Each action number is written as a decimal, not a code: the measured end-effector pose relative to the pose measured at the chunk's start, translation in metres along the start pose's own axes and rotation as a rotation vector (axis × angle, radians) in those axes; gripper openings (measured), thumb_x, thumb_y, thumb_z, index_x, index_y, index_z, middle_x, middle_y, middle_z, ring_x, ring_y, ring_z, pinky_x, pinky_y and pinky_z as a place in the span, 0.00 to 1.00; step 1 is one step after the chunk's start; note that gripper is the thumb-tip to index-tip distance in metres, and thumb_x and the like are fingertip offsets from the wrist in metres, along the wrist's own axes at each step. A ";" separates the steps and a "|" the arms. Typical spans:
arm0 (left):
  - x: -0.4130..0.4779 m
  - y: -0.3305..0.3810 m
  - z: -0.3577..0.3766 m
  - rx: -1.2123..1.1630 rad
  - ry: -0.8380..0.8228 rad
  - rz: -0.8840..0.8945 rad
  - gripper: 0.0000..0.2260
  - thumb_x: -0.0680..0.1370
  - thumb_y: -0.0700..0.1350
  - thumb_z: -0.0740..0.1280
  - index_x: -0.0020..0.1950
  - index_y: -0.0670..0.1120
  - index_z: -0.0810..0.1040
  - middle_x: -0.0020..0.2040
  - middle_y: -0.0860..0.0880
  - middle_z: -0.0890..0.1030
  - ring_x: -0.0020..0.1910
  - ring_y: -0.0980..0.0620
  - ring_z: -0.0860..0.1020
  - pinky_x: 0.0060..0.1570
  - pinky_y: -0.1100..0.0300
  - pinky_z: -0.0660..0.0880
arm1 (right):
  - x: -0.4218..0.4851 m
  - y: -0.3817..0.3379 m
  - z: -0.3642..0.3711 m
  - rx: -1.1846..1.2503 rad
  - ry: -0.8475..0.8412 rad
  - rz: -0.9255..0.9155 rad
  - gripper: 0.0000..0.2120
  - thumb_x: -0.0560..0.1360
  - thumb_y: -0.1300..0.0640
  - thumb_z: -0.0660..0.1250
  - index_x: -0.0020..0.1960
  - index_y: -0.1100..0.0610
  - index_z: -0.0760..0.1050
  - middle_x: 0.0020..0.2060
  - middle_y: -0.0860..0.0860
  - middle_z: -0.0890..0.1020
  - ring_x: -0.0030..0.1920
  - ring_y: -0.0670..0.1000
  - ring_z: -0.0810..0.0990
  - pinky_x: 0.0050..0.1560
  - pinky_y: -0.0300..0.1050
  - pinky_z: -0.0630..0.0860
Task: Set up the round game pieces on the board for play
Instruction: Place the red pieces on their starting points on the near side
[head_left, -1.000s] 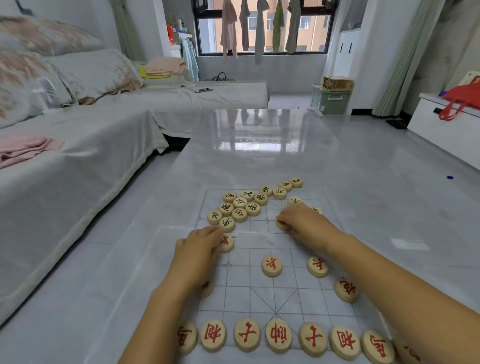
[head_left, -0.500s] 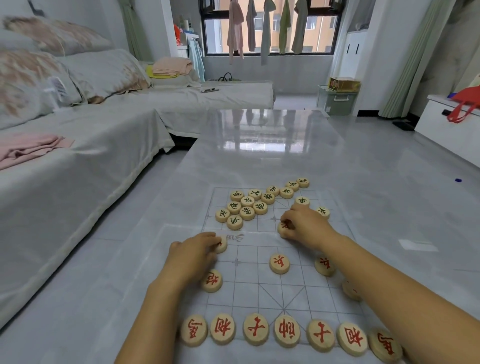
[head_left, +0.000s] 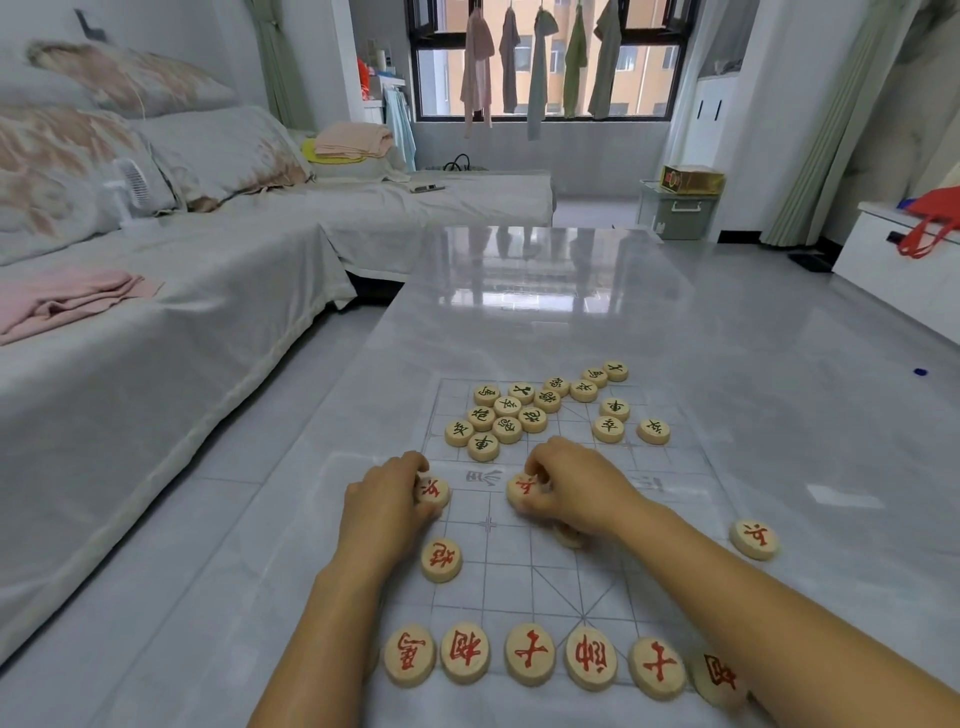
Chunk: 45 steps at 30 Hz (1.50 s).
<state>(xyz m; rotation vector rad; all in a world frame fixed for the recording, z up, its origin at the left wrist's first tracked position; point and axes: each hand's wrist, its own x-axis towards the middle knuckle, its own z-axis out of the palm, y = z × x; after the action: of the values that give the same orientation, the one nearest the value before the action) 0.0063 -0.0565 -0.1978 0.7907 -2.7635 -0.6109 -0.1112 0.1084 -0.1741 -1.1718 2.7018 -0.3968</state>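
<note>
Head view: each hand's fingers pinch a red-marked piece: left hand (head_left: 387, 506), right hand (head_left: 576, 488).

Pale wood pieces (head_left: 440, 559): near ones red-lettered, far cluster (head_left: 506, 415) dark-lettered; clear grid-lined board (head_left: 519, 582); grey marbled table (head_left: 519, 322).

Two bare forearms entering from the bottom edge, no sleeves in view, left hand (head_left: 387, 506) and right hand (head_left: 576, 491) uncovered, wrists bare, fingers bare, short fingernails, smooth unmarked forearms
</note>
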 end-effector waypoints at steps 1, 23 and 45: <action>0.001 0.000 0.001 0.010 -0.009 0.001 0.19 0.74 0.49 0.67 0.65 0.51 0.70 0.59 0.49 0.76 0.58 0.48 0.74 0.59 0.52 0.71 | -0.001 -0.007 0.004 -0.024 -0.014 -0.018 0.18 0.71 0.45 0.66 0.55 0.55 0.72 0.54 0.52 0.75 0.51 0.53 0.74 0.50 0.44 0.69; -0.008 -0.028 -0.022 -0.092 -0.141 -0.031 0.17 0.73 0.44 0.69 0.61 0.51 0.74 0.58 0.51 0.76 0.57 0.50 0.73 0.62 0.50 0.70 | -0.006 -0.029 0.022 -0.005 -0.048 -0.064 0.20 0.72 0.48 0.67 0.61 0.53 0.70 0.57 0.51 0.73 0.58 0.52 0.71 0.59 0.48 0.65; -0.007 -0.027 -0.019 -0.072 -0.177 0.011 0.18 0.73 0.48 0.69 0.62 0.51 0.72 0.59 0.52 0.73 0.58 0.51 0.72 0.63 0.52 0.68 | -0.011 -0.035 0.021 -0.027 -0.002 -0.062 0.19 0.74 0.48 0.65 0.61 0.55 0.71 0.58 0.52 0.74 0.58 0.53 0.72 0.57 0.45 0.66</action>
<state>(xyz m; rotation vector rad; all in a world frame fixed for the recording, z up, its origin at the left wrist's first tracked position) 0.0306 -0.0796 -0.1930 0.7379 -2.8821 -0.8106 -0.0736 0.0900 -0.1822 -1.2650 2.6829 -0.3694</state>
